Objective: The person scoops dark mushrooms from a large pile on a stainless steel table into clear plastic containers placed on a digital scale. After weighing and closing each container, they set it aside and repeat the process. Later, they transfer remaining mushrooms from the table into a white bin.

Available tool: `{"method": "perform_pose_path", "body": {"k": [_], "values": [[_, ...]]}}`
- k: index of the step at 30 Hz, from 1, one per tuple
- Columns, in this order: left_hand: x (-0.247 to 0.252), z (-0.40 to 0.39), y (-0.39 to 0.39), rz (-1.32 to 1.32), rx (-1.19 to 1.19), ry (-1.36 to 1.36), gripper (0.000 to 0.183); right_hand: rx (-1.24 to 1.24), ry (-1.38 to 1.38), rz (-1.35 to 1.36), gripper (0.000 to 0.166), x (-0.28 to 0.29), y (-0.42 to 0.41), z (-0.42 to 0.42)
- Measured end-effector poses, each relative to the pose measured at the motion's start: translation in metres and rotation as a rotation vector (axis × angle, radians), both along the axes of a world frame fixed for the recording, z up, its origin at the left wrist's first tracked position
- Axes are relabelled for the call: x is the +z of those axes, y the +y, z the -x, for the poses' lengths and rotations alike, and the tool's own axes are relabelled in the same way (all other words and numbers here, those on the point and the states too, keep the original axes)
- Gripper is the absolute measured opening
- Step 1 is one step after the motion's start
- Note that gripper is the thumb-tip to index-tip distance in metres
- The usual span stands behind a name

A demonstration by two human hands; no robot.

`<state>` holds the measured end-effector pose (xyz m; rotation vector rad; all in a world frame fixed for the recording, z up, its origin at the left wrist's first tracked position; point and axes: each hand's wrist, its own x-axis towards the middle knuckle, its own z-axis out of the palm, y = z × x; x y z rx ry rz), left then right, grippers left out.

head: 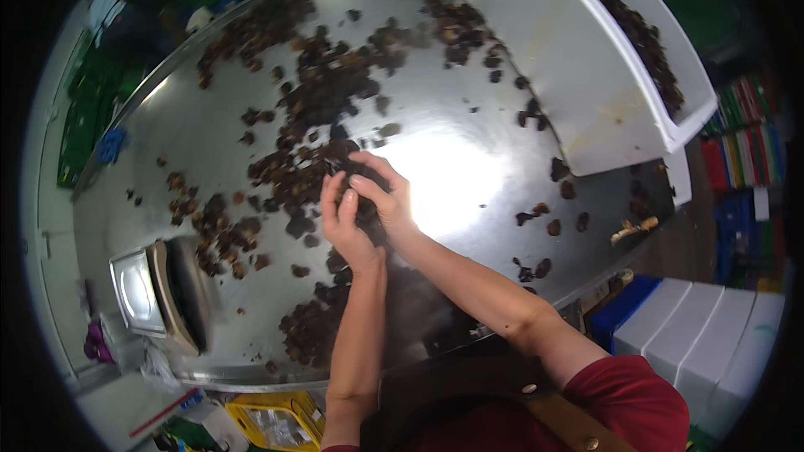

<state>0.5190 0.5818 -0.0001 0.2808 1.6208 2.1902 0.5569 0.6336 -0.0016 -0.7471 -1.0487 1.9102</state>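
Note:
A large steel-topped table [427,103] is in front of me, with dark brown mushroom pieces [326,85] scattered over it in loose heaps. Near its middle, my left hand [348,226] and my right hand [389,198] come close together with curled fingers. Dark mushroom pieces [370,223] show between the two palms and at the fingertips. Blur hides exactly how each piece is held. Another heap [314,329] lies beside my left forearm, close to the near edge.
At the upper right stands a large white plastic bin [565,75]; mushroom pieces show in a white container behind its wall. A scale [157,295] occupies the left side. White boxes [697,326] and a yellow crate [276,420] sit beyond the near edge.

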Motion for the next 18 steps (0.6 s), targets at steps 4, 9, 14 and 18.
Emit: {"method": "perform_pose_path", "body": {"k": [4, 9, 14, 18], "values": [[0.079, -0.055, 0.082, -0.337, -0.209, 0.120, 0.042, -0.205, -0.018, -0.389, 0.036, 0.103, 0.078, -0.072], [0.208, -0.149, 0.222, -0.747, -0.510, 0.294, 0.044, -0.323, 0.283, -0.799, 0.036, 0.235, 0.206, -0.170], [0.235, -0.242, 0.336, -0.689, -0.704, 0.303, 0.041, -0.615, -0.277, -0.873, 0.036, 0.244, 0.349, -0.312], [0.159, -0.199, 0.285, -0.302, -0.500, 0.697, 0.055, -1.110, -0.922, -1.143, 0.034, 0.191, 0.314, -0.366]]}}
